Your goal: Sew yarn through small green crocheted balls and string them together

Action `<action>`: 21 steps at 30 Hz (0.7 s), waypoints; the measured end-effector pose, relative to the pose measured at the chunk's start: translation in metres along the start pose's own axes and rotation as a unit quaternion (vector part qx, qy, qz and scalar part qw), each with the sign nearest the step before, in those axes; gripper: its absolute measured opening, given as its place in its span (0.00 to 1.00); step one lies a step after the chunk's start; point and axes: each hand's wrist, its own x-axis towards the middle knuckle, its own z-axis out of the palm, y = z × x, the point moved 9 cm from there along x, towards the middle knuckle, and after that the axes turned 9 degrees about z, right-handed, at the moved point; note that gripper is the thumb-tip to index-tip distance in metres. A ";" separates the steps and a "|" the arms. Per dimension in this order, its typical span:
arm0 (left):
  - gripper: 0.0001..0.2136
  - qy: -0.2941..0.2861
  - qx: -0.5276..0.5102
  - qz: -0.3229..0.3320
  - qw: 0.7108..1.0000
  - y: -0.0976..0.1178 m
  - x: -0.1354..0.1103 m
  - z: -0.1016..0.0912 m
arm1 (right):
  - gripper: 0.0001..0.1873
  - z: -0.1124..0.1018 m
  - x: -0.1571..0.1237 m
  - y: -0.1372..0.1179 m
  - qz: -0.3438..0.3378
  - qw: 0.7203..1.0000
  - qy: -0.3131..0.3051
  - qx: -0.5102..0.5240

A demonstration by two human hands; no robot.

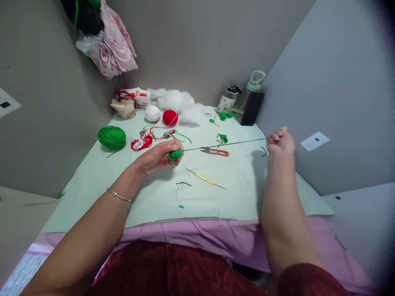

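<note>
My left hand (165, 155) is closed around a small green crocheted piece (175, 154) above the middle of the table. A dark thread (234, 143) runs taut from that piece to my right hand (281, 140), which is raised at the right with its fingers closed on the thread's end. Whether a needle is in those fingers I cannot tell. Below the thread lie orange-handled thread snips (217, 152). Nearer me rests a crochet hook with a yellow grip (205, 178), beside some dark thread scraps (183, 183).
Green yarn (111, 137), a white ball (152, 113) and a red ball (170, 118) sit at the back left, before white stuffing (177, 100). A phone (252, 108) leans against a bottle (247, 96) at the back right. Grey partitions enclose the table.
</note>
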 end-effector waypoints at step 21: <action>0.11 0.027 -0.026 0.026 0.999 -0.008 0.005 0.014 | 0.18 0.221 -0.101 -0.004 0.148 0.941 -0.304 0.023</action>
